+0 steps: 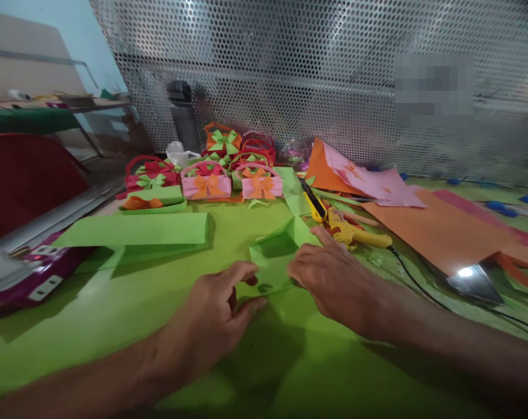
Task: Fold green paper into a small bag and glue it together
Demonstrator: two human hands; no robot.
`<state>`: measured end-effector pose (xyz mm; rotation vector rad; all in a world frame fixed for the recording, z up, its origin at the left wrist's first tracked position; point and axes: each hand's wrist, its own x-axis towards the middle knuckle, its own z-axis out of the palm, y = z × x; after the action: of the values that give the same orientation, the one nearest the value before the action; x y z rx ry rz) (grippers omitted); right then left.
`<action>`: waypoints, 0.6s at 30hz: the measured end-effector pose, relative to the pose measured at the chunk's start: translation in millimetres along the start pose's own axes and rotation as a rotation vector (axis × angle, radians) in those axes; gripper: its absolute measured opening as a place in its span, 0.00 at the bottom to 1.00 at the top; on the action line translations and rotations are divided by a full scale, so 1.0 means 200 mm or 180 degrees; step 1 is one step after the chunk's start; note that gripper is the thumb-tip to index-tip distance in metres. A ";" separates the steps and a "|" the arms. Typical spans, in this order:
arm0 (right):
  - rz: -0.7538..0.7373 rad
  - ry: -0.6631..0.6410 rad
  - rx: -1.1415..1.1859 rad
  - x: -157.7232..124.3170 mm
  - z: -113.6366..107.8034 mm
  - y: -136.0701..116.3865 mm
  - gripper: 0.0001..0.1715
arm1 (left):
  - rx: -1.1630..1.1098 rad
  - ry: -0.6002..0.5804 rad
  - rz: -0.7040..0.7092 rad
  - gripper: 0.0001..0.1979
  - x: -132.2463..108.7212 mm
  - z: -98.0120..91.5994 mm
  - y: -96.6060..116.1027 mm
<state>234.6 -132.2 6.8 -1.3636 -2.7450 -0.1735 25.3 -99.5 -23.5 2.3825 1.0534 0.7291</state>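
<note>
A small light-green folded paper box [275,250] stands on the green table in front of me, its walls partly raised. My right hand [334,276] grips its right side, the fingers bent round the edge and the index finger stretched past the back corner. At the box's near left corner, my left hand [223,305] has its thumb and fingers apart with nothing seen between them. Just beyond my right hand lie a yellow glue gun [353,233] and a black-and-yellow box cutter [314,201].
Small pink, red and orange baskets with bows [211,185] line the back, near a grey bottle [185,119]. A folded green sheet [137,231] and a purple power strip [41,276] lie left. Orange sheets [447,227] and the glue gun's cord [414,282] cover the right.
</note>
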 end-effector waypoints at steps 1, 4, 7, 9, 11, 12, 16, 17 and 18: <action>-0.0018 -0.0042 0.0029 0.01 0.01 0.00 0.17 | -0.0049 -0.0144 -0.0087 0.08 0.01 0.00 0.00; 0.0048 -0.0200 0.0114 0.03 0.01 0.00 0.17 | -0.0132 -0.0458 -0.0108 0.06 0.04 -0.01 0.00; 0.0250 -0.0292 0.0104 0.06 0.01 -0.01 0.16 | -0.0100 -0.0468 -0.0121 0.11 0.06 0.00 0.00; 0.0359 -0.0207 0.0054 0.08 0.02 -0.01 0.18 | -0.0055 -0.0458 -0.0207 0.11 0.07 0.01 -0.01; 0.0409 -0.0100 0.0031 0.10 0.04 -0.01 0.22 | -0.0042 -0.0451 -0.0280 0.11 0.07 0.01 -0.01; 0.0425 -0.0070 0.0011 0.10 0.05 -0.02 0.24 | -0.0073 -0.0428 -0.0307 0.10 0.07 0.02 -0.01; 0.0453 -0.0022 -0.0092 0.11 0.10 -0.02 0.28 | -0.0393 -0.0258 -0.0356 0.12 0.08 0.02 -0.01; 0.0445 0.0023 -0.0108 0.11 0.11 -0.02 0.29 | -0.0418 -0.0232 -0.0368 0.18 0.08 0.03 -0.01; 0.0432 0.0072 -0.0122 0.11 0.12 -0.02 0.30 | -0.0400 -0.0229 -0.0380 0.22 0.08 0.03 -0.02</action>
<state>217.5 -114.6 -15.2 -1.5415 -2.6323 -0.2330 36.5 -86.3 -25.3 2.2027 1.0770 0.6429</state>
